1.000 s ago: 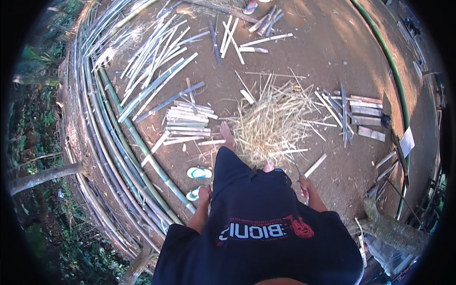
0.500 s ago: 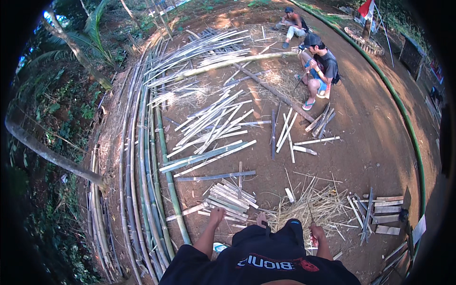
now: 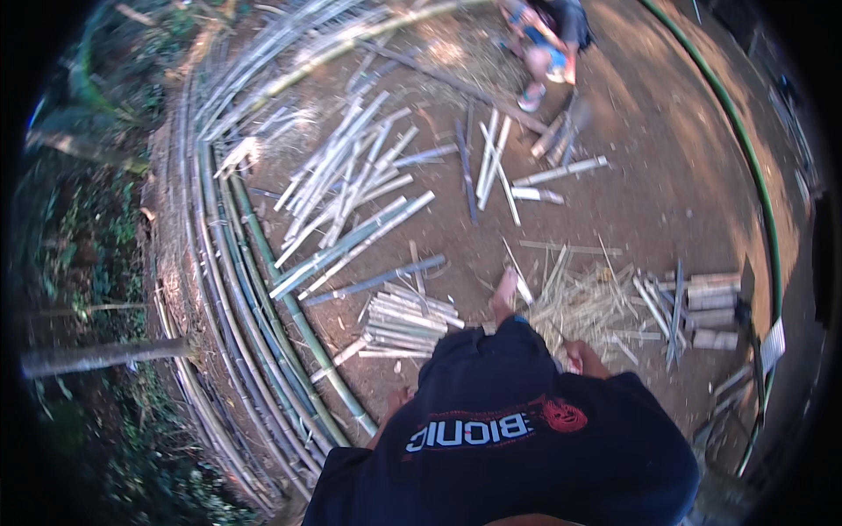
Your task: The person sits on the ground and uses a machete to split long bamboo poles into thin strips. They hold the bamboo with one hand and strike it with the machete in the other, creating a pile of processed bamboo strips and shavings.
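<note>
My right hand (image 3: 589,359) is at the right side of my dark shirt, in front of the shavings heap. Its fingers are closed on a knife (image 3: 574,361), of which a bit of red shows; the blade is hard to make out. My left hand (image 3: 399,401) is low at the left edge of the shirt, partly hidden and blurred, so its fingers cannot be read. Nearest to it lies a stack of split bamboo pieces (image 3: 406,322). A heap of pale bamboo shavings (image 3: 583,302) lies ahead of my right hand. My bare foot (image 3: 504,294) stands between stack and heap.
Long bamboo poles (image 3: 254,324) run along the left. Split bamboo strips (image 3: 346,175) lie scattered ahead. Another person (image 3: 544,44) sits at the top, partly cut off. Short slats (image 3: 715,307) lie at the right, with a green pole (image 3: 741,123) beyond.
The view has tipped downward and shifted, and my body has moved forward. My left hand has dropped back beside the shirt. One bare foot now shows further forward.
</note>
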{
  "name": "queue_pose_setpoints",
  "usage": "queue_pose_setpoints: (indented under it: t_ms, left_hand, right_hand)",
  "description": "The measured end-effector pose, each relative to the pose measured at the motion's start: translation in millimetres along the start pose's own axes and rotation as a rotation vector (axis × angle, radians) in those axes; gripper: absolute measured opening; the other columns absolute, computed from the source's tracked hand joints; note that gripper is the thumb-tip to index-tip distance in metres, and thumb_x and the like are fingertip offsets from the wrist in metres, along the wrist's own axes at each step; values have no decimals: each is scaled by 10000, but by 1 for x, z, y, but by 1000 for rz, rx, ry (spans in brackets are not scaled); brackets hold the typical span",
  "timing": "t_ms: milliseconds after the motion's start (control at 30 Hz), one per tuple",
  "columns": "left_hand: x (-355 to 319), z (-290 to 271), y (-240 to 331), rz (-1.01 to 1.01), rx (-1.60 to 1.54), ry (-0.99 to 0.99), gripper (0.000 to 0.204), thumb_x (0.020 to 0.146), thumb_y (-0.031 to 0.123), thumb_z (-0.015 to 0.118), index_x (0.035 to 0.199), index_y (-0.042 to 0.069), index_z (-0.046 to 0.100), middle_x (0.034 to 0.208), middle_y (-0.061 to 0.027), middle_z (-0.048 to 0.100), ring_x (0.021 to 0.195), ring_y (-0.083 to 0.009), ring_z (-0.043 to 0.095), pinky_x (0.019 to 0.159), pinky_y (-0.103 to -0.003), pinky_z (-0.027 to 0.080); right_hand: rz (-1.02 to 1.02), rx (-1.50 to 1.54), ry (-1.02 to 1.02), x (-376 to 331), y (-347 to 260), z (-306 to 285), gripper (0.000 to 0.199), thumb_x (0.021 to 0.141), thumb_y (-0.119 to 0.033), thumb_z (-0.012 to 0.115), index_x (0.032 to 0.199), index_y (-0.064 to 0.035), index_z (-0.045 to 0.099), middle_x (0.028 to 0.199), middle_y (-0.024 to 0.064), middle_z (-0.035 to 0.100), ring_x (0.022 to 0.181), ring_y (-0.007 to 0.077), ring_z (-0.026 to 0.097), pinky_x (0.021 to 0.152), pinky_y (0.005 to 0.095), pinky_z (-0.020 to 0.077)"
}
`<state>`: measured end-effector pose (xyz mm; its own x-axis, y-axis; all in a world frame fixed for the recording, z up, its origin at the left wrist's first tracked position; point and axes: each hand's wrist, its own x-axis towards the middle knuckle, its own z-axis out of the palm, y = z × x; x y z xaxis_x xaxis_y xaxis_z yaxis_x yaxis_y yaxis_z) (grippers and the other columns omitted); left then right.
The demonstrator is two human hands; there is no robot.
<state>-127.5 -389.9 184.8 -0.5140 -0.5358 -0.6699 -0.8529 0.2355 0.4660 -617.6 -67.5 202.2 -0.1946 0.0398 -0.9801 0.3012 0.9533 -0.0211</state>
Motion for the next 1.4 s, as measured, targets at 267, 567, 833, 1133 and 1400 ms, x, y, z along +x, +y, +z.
queue_pose_setpoints:
  t_ms: [267,567,833,1133,1400]
  left_hand:
    - [175,-114,188,-409,-615,-17,179,954,201,535,912,29,560,795,-63,616,659,-147,596,583,-273,508]
    - [521,-87,329,-27,-128,-252,226,941,227,567,973,7,606,826,-107,664,738,-186,635,646,-325,502]
    - [862,102,361,222,383,17,529,843,326,673,1214,-24,535,1159,-286,588,1109,-437,558,952,-480,449]
    - [952,200,352,219,676,291,948,784,317,737,1461,-38,177,1293,-267,384,1166,-437,468,1002,-495,412]
    - [887,117,430,269,515,197,873,751,211,724,1433,-37,238,1230,-334,474,1127,-469,516,969,-477,437]
  right_hand:
    - [-190,498,197,18,-76,-82,444,856,-349,610,624,18,517,479,111,491,342,215,456,357,376,391]
    - [57,1066,160,118,-193,-55,285,887,-308,627,807,-85,468,591,16,480,425,117,464,367,297,405]
    - [160,1382,115,292,-313,26,227,906,-264,587,932,-45,534,580,13,453,407,114,438,382,267,403]
    - [271,1991,-65,316,-348,20,169,922,-189,610,951,-57,507,628,16,457,455,115,426,476,283,441]
    - [270,1943,154,343,-312,24,186,881,-221,626,860,-109,477,611,6,442,460,124,431,463,303,433]
